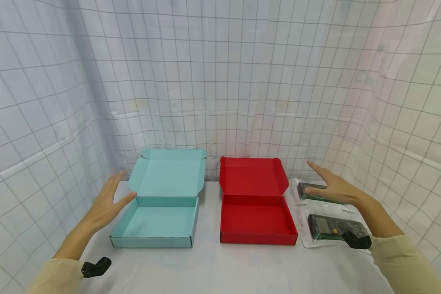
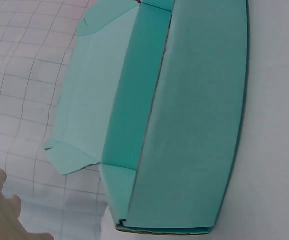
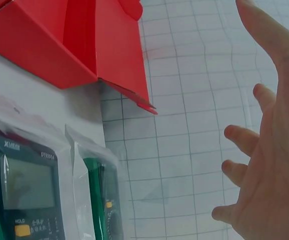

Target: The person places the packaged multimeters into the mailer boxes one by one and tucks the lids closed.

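My left hand [image 1: 104, 208] hovers at the left side of an open light-blue cardboard box [image 1: 154, 242], thumb and fingers spread and holding nothing. Its lid stands tilted back behind the tray part. To the right, my right hand [image 1: 336, 188] is held with spread fingers above two bagged digital multimeters, one [image 1: 321, 228] nearer and one [image 1: 308, 190] farther back, partly covered by the hand. In the right wrist view the nearer multimeter [image 3: 29, 180] shows its grey display and a yellow button. Between the hands sits an open red cardboard box [image 1: 259, 238], its lid also raised.
The boxes and multimeters lie on a white-covered table [image 1: 213, 269]. White grid-patterned curtains [image 1: 239, 81] hang behind and on both sides. A black wrist device [image 1: 96, 267] is worn at the left sleeve, another [image 1: 357, 240] at the right.
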`<control>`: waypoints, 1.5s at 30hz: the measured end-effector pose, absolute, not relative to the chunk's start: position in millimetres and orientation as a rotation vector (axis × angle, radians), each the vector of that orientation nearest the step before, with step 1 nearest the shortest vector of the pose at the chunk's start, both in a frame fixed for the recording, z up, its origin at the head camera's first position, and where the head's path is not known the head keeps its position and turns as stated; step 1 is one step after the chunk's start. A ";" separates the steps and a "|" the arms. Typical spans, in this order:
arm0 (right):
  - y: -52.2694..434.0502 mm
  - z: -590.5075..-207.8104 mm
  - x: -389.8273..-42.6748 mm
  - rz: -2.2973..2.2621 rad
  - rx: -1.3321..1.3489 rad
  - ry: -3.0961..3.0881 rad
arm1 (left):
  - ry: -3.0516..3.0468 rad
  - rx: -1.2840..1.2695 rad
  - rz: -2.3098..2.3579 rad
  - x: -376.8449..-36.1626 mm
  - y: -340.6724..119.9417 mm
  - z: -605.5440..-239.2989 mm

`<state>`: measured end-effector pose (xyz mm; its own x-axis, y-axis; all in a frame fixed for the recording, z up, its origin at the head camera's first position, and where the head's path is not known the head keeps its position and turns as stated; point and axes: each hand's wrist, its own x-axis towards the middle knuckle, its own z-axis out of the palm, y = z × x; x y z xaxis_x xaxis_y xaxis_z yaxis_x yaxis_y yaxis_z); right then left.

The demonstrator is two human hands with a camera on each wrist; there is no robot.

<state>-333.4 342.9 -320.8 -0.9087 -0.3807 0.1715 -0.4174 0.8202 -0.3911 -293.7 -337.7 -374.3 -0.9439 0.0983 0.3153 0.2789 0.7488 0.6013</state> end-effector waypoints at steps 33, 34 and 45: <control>421.5 -377.1 -326.0 1.343 0.868 -2.924 | -2.701 -0.357 -2.053 -272.9 -380.4 -439.7; 423.1 -379.1 -326.1 1.341 0.880 -2.926 | -2.698 -0.351 -2.061 -272.9 -380.6 -439.5; 438.9 -396.2 -323.9 1.282 0.761 -3.032 | -2.699 -0.311 -2.091 -272.2 -380.3 -440.4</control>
